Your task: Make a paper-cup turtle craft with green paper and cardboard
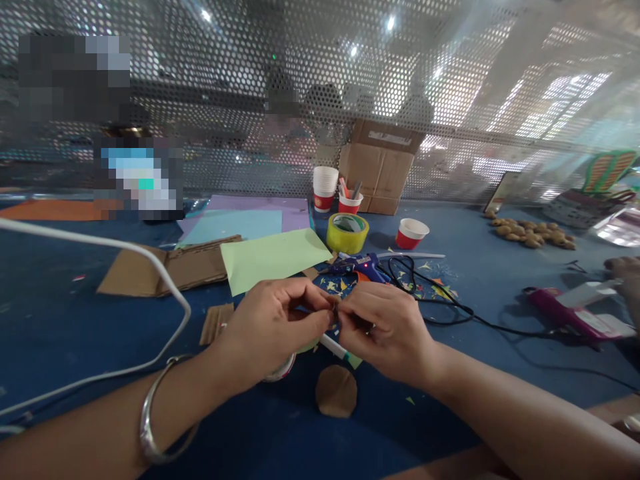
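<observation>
My left hand (285, 320) and my right hand (383, 330) meet fingertip to fingertip above the blue table. Both pinch a small brownish piece (334, 308), mostly hidden by the fingers and too small to name. A round cardboard disc (337, 391) lies flat just below my hands. Partly covered by my left hand is a round white-rimmed object (281, 371). Between the hands a white stick-like piece (334, 348) with a teal end rests on green paper. Right behind my fingers lies a blue glue gun (363, 267) with a red light on it.
Paper scraps (443, 288) and a black cable (465, 309) spread to the right. Behind stand yellow tape (347, 233), paper cups (325, 187) and a cardboard box (380, 163). Green paper (275, 257) and folded cardboard (195, 270) lie left, near a white cable (173, 293). Another person's hand (625, 277) is at right.
</observation>
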The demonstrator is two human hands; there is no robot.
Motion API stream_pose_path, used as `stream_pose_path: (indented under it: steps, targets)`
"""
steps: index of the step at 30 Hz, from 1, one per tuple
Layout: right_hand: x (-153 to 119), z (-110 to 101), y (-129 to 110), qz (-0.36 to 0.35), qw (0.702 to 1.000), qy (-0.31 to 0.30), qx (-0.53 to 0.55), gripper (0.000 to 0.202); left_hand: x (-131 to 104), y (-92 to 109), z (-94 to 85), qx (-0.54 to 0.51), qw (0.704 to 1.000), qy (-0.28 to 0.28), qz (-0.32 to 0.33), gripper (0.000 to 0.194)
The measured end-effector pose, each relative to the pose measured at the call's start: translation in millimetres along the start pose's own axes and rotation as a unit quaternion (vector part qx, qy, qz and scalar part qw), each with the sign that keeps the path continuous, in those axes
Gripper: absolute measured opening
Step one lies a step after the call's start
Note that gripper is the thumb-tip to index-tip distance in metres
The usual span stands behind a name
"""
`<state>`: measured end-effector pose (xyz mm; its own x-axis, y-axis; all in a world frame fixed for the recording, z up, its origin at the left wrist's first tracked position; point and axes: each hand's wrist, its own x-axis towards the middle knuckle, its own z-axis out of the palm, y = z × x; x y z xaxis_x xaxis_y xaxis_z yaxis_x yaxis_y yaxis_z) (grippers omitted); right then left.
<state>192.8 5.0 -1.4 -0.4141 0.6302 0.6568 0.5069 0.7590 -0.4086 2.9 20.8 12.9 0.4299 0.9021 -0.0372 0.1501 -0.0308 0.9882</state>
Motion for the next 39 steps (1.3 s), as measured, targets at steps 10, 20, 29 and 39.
stream_pose_path:
  steps: [10, 20, 29, 39]
  targets:
    - [-0.4, 3.3, 1.6, 0.05, 0.998, -0.015, -0.019, 0.014, 1.2, 1.1, 1.0, 0.066, 0.996, 0.033, 0.041, 0.011]
    - [0.6, 4.3, -2.7, 0.053, 0.998, 0.023, -0.005, 0.017, 3.1, 3.8, -2.4, 0.098, 0.989, 0.061, 0.091, 0.01]
    - [4.4, -8.1, 9.1, 0.249, 0.961, -0.047, 0.111, 0.021, 22.9, -4.9, -50.9, 0.258, 0.965, 0.034, -0.019, 0.02]
    - [6.4, -5.5, 9.4, 0.216, 0.967, -0.106, 0.089, 0.02, 10.6, -1.0, -14.5, 0.038, 0.999, -0.027, 0.021, 0.018]
